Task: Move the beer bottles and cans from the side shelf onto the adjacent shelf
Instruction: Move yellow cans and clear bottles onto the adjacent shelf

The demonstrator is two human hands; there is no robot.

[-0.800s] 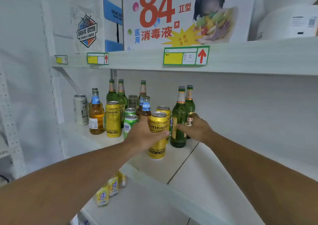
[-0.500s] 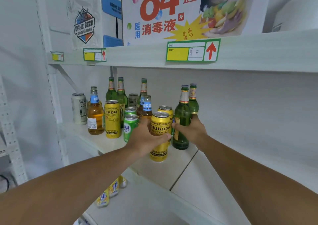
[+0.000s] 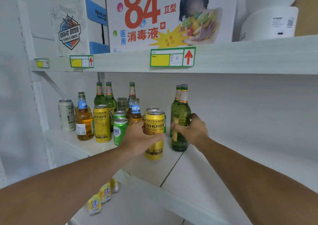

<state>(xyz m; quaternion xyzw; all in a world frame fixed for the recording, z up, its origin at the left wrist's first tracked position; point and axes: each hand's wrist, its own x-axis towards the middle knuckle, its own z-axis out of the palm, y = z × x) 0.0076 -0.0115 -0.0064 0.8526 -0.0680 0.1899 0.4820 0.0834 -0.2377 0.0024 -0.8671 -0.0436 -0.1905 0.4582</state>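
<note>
SIDKRON CRAFT BEER can (image 3: 154, 130) gripped by left hand (image 3: 137, 139); right hand (image 3: 192, 130) grips green bottle (image 3: 180, 119).

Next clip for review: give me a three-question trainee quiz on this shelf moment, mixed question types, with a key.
1. True or false: the left hand grips a green can.
2. Multiple choice: the right hand holds
A) the yellow SIDKRON can
B) a green glass bottle
C) nothing
3. Fill in: the large digits on the white carton on the upper shelf read ____.

Key:
1. False; it grips the yellow SIDKRON can.
2. B
3. 84
</note>
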